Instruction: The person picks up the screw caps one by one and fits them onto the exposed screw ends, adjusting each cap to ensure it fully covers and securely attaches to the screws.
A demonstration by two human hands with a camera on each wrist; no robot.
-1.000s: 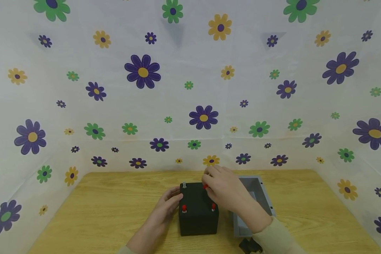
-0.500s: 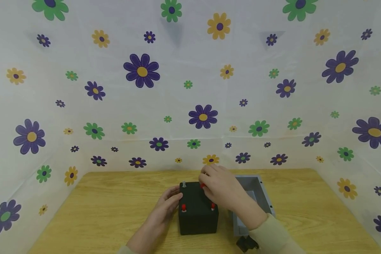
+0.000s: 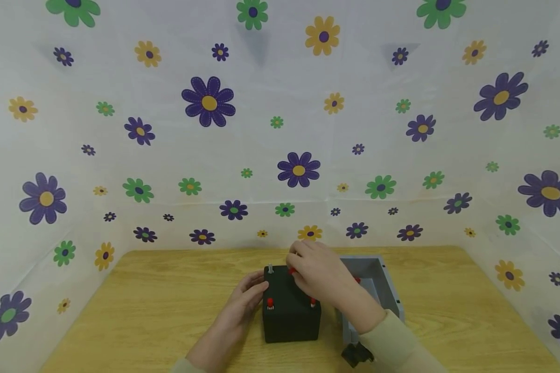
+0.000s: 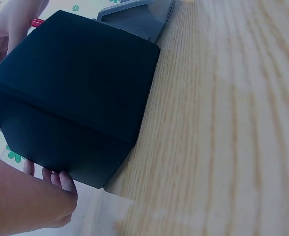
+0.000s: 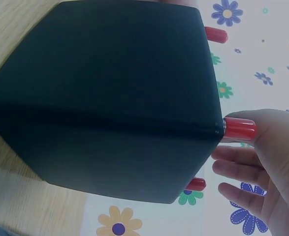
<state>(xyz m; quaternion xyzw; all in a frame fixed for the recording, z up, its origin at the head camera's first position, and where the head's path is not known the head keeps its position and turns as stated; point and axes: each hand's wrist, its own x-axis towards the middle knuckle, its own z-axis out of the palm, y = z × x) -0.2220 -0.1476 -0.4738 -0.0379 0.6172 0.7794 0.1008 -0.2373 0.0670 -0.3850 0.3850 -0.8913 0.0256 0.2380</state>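
Observation:
A black box [image 3: 291,329] sits on the wooden table, with posts at its top corners. Red caps [image 5: 240,129] cover the front two posts and the rear right one. The rear left post [image 3: 270,269] is bare metal. My left hand [image 3: 245,305] holds the box at its left side, thumb by the top edge, fingers further back. Over the rear of the box, my right hand [image 3: 317,272] pinches a small red piece [image 3: 292,270] that looks like another cap. The hand covers the box's rear right corner in the head view.
Right of the box stands a grey tray [image 3: 392,282] with a small red item [image 3: 357,280] inside, partly behind the right forearm. A black object [image 3: 356,355] lies by the tray's front end. A flowered cloth [image 3: 242,155] hangs behind and around the table.
My right hand has shifted left over the box's rear, carrying the red piece. A red item in the tray has come into sight. The left hand and the box stay put.

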